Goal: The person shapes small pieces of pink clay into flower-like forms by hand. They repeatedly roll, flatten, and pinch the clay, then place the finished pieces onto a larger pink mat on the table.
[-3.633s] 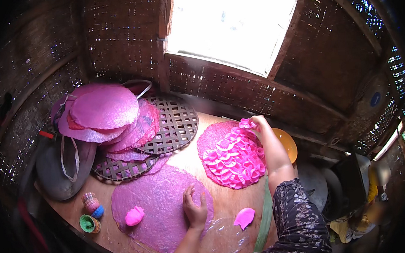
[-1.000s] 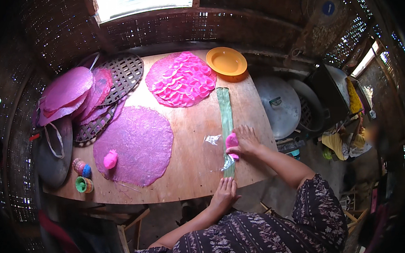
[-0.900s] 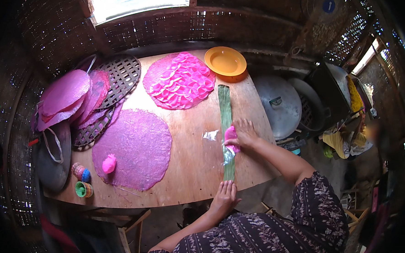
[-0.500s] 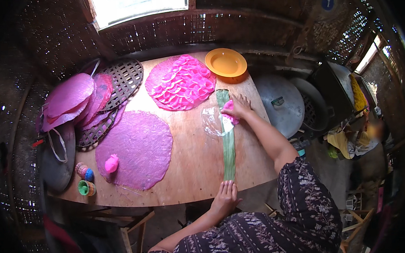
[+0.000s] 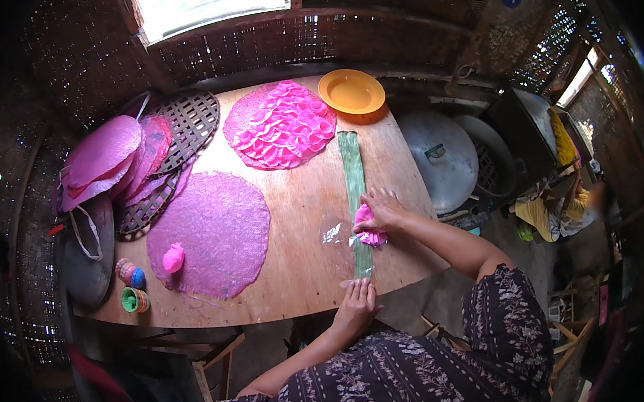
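Observation:
A long green leaf strip [image 5: 351,167] lies lengthwise on the right part of the table. My left hand [image 5: 356,305], fingers stretched out together, presses the strip's near end at the table's front edge. Over the strip's lower half, my right hand [image 5: 383,211] is closed on a crumpled pink wad [image 5: 366,231], pushing it against the leaf. Whether the wad is cloth or plastic I cannot tell. Clear plastic film [image 5: 332,234] spreads out beside the wad, partly over the strip.
A pink round sheet with ruffled petals [image 5: 281,124], an orange plate [image 5: 352,92] and a flat pink round [image 5: 214,228] lie on the table [image 5: 304,202]. A pink lump [image 5: 173,257], small woven cups [image 5: 134,299] and stacked pink rounds [image 5: 101,158] are leftward. A lidded pot [image 5: 436,162] stands right.
My right hand has slid the pink wad along the strip toward me, and the clear film came with it. My left hand stays at the near end. The view has shifted slightly.

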Tool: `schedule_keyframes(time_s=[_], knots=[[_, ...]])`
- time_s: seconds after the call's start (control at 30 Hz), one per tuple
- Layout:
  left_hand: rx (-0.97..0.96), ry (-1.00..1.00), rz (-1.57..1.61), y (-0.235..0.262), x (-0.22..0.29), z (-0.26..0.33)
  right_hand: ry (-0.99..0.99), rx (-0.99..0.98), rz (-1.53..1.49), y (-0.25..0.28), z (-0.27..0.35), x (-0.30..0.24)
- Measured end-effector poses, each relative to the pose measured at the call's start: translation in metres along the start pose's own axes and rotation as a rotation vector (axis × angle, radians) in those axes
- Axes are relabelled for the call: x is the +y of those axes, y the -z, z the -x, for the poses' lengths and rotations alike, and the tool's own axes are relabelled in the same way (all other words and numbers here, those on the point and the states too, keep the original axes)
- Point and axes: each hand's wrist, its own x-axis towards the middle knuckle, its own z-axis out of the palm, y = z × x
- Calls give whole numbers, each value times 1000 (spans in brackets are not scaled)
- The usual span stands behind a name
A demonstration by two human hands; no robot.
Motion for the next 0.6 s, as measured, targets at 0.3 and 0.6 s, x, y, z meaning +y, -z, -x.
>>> schedule_keyframes(time_s=[0.3, 0.6], knots=[[-4, 10, 7, 3, 1, -1, -156, 203, 42, 8, -76, 32], [-390, 148, 195, 22, -8, -25, -304, 188, -42, 46, -108, 29]])
